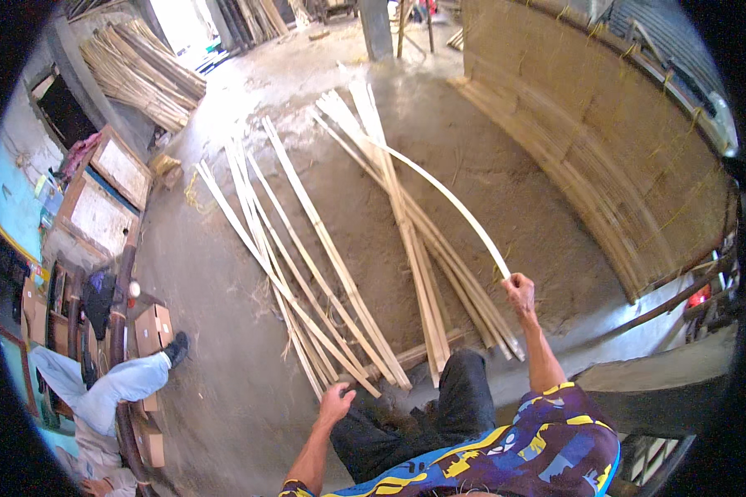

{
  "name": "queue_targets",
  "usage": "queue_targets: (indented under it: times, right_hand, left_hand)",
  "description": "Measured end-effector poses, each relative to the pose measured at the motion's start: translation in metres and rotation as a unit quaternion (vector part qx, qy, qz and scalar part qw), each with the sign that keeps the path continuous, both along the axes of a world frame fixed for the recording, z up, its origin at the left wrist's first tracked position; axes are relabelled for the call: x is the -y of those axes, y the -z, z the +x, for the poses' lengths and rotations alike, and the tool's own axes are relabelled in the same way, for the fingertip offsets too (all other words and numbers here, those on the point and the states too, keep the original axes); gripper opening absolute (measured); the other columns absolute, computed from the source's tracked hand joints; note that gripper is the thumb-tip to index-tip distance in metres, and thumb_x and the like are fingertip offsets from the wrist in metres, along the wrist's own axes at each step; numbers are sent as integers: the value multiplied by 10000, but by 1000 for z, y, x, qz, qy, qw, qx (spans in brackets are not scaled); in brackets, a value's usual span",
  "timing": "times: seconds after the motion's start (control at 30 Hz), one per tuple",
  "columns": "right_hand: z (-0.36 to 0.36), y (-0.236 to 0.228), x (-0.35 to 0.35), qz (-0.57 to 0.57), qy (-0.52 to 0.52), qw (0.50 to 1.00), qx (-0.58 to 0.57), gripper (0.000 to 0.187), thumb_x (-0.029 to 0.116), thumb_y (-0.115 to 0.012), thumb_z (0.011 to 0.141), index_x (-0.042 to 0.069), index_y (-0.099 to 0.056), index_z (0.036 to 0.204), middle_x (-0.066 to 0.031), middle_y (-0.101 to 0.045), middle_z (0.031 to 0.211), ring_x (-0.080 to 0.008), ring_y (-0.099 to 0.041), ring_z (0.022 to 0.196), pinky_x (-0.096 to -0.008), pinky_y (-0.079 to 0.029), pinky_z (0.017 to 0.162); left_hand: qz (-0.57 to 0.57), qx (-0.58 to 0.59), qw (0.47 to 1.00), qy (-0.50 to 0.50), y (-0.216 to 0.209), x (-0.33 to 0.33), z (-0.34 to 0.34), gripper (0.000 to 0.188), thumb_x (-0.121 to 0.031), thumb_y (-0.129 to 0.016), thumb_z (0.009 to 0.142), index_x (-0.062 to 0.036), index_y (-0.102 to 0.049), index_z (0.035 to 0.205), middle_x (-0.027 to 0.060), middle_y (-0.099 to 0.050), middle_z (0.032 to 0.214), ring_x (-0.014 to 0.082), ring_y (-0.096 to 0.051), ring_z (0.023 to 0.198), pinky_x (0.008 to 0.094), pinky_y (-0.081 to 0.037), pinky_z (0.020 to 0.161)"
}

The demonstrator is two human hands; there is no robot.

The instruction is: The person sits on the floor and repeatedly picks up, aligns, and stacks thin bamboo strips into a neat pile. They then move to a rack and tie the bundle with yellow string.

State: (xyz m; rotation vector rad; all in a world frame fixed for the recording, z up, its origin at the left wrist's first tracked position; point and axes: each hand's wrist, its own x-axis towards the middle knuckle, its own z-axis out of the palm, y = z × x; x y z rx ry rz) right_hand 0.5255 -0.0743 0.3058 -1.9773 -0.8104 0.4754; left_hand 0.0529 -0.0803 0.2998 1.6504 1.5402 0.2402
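Patterned sleeve [547, 439], right hand [518, 291] gripping pale bamboo strip [452, 199]; brown cardboard boxes [152, 327] perhaps unlabelled.

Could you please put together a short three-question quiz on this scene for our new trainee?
1. True or false: the right hand holds one end of a long, curved bamboo strip.
2. The left hand is: A) raised overhead, B) down by the near ends of the bamboo slats on the floor, C) gripping a cardboard box.
3. What stands along the right side of the yard?

Key: 1 true; 2 B; 3 a large woven bamboo mat, standing on edge.
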Motion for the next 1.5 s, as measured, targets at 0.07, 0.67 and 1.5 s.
queue_targets:
  times: [0.07, 0.67, 1.5]
  right_hand:
    - [-24, -92, 6, 63, 5, 997, -47, 222, 212, -614, 707, -6, -573, 723, -48, -538, 593, -110, -480, 551, -266, -383, 479]
    - [29, -379, 171, 77, 72, 994, 36, 141, 86, -648, 682, 3, -534, 687, 35, -427, 529, -44, -357, 489, -208, -299, 422]
    - [405, -537, 136, -50, 248, 900, 354, 229, 175, -620, 725, 7, -597, 879, -124, -601, 784, -242, -580, 697, -309, -443, 636]
  left_hand:
    - [-28, 87, 996, 21, -58, -24, 34, 336, -203, -564, 777, 25, -519, 1021, 150, -590, 913, 235, -579, 817, 307, -446, 735]
    - [-243, 624, 743, -21, -470, -249, 455, 599, -259, -442, 834, 2, -110, 1260, 212, -518, 944, 281, -550, 836, 372, -495, 731]
    - [-213, 680, 662, 232, -535, -323, 962, 190, 48, -410, 788, 50, -374, 974, 173, -548, 879, 260, -574, 826, 377, -489, 718]
